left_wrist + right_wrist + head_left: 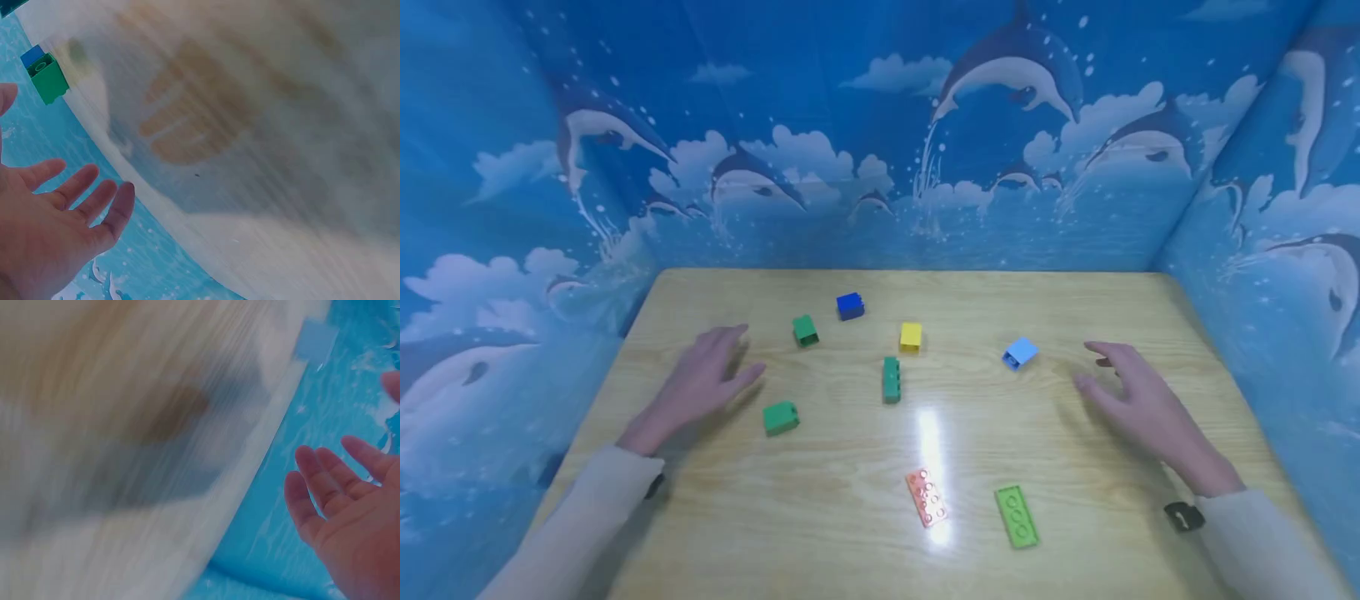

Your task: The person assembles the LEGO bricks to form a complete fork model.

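Observation:
My left hand (703,379) hovers over the left side of the table with its fingers spread and holds nothing. Nearest to it are a green brick (782,417) and another green brick (805,331) farther back. In the left wrist view, a green brick (49,78) shows beyond the fingertips with a bit of blue behind it. On the right side my right hand (1142,408) is raised above the table, fingers loosely bent, with nothing in it. To its left lies a light blue brick (1020,353), which also appears past the fingers in the right wrist view.
Mid-table lie a dark blue brick (851,306), a yellow brick (911,337) and a long green brick (891,380). Nearer the front are a flat orange-red plate (927,497) and a flat light green plate (1017,517). A dolphin-print cloth (850,167) surrounds the wooden table (737,533).

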Demonstrator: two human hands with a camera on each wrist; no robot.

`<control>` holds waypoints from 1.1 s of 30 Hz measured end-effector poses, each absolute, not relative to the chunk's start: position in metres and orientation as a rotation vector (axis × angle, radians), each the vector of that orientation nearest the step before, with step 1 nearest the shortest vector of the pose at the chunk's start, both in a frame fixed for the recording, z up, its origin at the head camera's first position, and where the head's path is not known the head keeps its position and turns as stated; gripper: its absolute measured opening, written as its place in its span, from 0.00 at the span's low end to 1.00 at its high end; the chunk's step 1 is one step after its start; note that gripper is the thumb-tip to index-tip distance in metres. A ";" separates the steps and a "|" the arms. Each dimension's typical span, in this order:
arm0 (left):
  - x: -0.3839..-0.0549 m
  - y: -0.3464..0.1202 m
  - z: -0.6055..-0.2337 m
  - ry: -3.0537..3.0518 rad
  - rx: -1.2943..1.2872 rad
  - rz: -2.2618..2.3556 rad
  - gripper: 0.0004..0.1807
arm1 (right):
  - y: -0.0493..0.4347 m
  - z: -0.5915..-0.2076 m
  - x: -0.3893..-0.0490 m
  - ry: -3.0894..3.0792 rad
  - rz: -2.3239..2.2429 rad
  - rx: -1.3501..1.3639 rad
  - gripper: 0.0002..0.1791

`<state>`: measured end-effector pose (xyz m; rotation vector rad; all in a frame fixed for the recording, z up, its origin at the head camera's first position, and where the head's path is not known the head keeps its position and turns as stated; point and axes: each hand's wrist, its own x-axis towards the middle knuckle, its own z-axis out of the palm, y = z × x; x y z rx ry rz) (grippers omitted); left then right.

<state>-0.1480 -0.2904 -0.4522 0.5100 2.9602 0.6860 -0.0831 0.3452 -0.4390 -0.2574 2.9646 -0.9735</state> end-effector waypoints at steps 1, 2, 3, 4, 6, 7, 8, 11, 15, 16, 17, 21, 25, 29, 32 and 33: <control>-0.149 -0.289 -0.452 2.950 0.512 0.709 0.46 | 0.341 -0.438 -0.081 2.965 -0.997 -0.254 0.37; -0.151 -0.287 -0.451 2.939 0.505 0.733 0.46 | 0.337 -0.436 -0.080 2.957 -1.030 -0.237 0.36; -0.153 -0.285 -0.451 2.928 0.498 0.757 0.46 | 0.333 -0.434 -0.077 2.946 -1.059 -0.207 0.34; -0.154 -0.284 -0.450 2.916 0.486 0.773 0.47 | 0.328 -0.433 -0.075 2.932 -1.089 -0.171 0.33; -0.158 -0.282 -0.449 2.892 0.464 0.801 0.47 | 0.318 -0.428 -0.071 2.889 -1.158 -0.107 0.30; -0.159 -0.282 -0.449 2.879 0.453 0.811 0.48 | 0.312 -0.425 -0.069 2.861 -1.206 -0.083 0.29; -0.161 -0.281 -0.449 2.871 0.445 0.815 0.48 | 0.307 -0.422 -0.067 2.839 -1.242 -0.060 0.28; -0.166 -0.277 -0.450 2.842 0.443 0.840 0.47 | 0.289 -0.413 -0.065 2.781 -1.326 -0.072 0.26; -0.172 -0.273 -0.449 2.782 0.445 0.935 0.44 | 0.262 -0.406 -0.064 2.715 -1.378 -0.134 0.23; -0.173 -0.272 -0.449 2.758 0.433 0.970 0.44 | 0.255 -0.406 -0.064 2.688 -1.401 -0.157 0.22; -0.174 -0.272 -0.448 2.734 0.417 1.004 0.44 | 0.247 -0.406 -0.065 2.659 -1.421 -0.174 0.22; -0.179 -0.268 -0.447 2.650 0.326 1.119 0.45 | 0.217 -0.410 -0.066 2.524 -1.526 -0.240 0.21; -0.186 -0.263 -0.448 2.611 0.268 1.158 0.45 | 0.189 -0.414 -0.068 2.416 -1.605 -0.300 0.20; -0.193 -0.259 -0.450 2.579 0.230 1.157 0.44 | 0.165 -0.418 -0.073 2.364 -1.614 -0.359 0.20; -0.199 -0.254 -0.454 2.551 0.234 1.159 0.45 | 0.151 -0.422 -0.077 2.344 -1.599 -0.378 0.20; -0.202 -0.252 -0.455 2.544 0.245 1.161 0.45 | 0.146 -0.424 -0.078 2.336 -1.598 -0.382 0.20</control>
